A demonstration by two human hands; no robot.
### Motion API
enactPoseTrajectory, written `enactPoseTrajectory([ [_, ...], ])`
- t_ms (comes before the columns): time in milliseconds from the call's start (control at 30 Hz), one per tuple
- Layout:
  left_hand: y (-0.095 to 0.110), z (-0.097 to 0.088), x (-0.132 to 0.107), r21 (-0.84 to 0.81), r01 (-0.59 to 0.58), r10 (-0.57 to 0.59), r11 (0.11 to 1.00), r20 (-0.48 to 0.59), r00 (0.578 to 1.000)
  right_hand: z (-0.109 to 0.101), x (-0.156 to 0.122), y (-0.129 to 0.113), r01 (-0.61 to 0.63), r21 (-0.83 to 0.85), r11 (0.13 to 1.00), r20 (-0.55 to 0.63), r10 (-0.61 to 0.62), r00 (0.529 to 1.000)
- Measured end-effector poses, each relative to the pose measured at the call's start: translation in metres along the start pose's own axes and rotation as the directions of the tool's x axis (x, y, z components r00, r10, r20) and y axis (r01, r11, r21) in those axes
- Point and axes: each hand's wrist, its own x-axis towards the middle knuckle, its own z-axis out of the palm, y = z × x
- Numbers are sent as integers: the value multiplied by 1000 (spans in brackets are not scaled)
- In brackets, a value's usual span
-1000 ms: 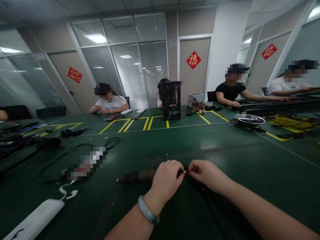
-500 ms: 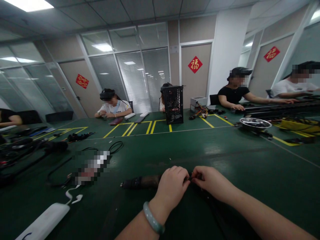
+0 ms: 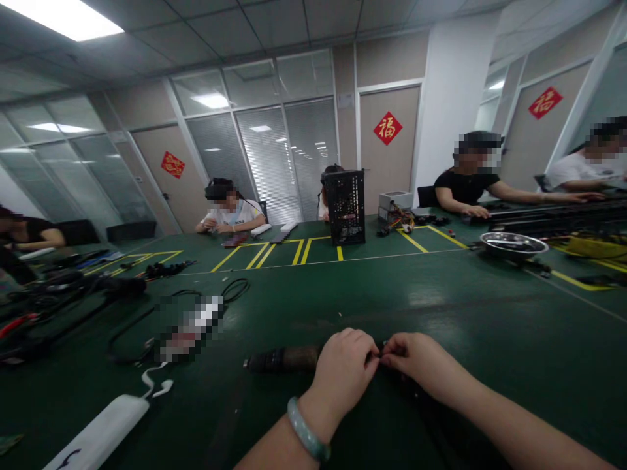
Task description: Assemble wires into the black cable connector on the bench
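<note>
We have both hands up front over the green table [image 3: 274, 294], close tog., fingertips meeting. Our L hand [image 3: 345, 367] is bent in from the L, thumb & fingers pinched on a sm. dark part [image 3: 381, 346]; our R hand [image 3: 417, 358] comes in from the R, thumb & index closed on the same bit. It's mostly hidden btwn the fingertips, so we can't tell what it is exactly. We wear a pale green bangle [image 3: 307, 431] on the L wrist.

Just L of the L hand, partly behind it, a blk/brown cyl. tool [image 3: 294, 359] lies on its side, metal tip pointing L. Farther L we've got a wht. slab [image 3: 100, 431] w/ a short wht. cord [image 3: 149, 382], nr. a pixelated item [image 3: 192, 329] & a looped blk. cable [image 3: 236, 287].

Across from us, well apart from the hands: a blk. perforated case [image 3: 347, 207] stands upright, w/ a person partly hidden behind it; R of that, a grey box [image 3: 396, 201] w/ loose wires [image 3: 405, 220], then a metal bowl [image 3: 514, 254]. A person in wht. [image 3: 238, 212] sits L of the case; a person in blk. [image 3: 467, 186] sits beyond the bowl.
</note>
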Motion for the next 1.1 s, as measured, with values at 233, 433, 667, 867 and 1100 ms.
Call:
enactPoseTrajectory([
  [233,2,-3,1,6,16,-16,1000,6,1000,-6,-5,-2,0,-12,1000,36,1,999],
  [433,3,-4,1,1,25,-25,1000,12,1000,-3,-1,0,18,34,999,21,-19,1000],
  [667,3,-4,2,46,21,-23,999,43,999,-1,0,0,-7,69,998,14,6,1000],
  [867,3,-4,0,28,83,-84,996,34,996,-2,0,-1,-14,67,998,22,13,1000],
  [1100,1,-4,-2,-15,76,-76,997,26,997,-2,3,4,-8,71,997,40,5,999],
])
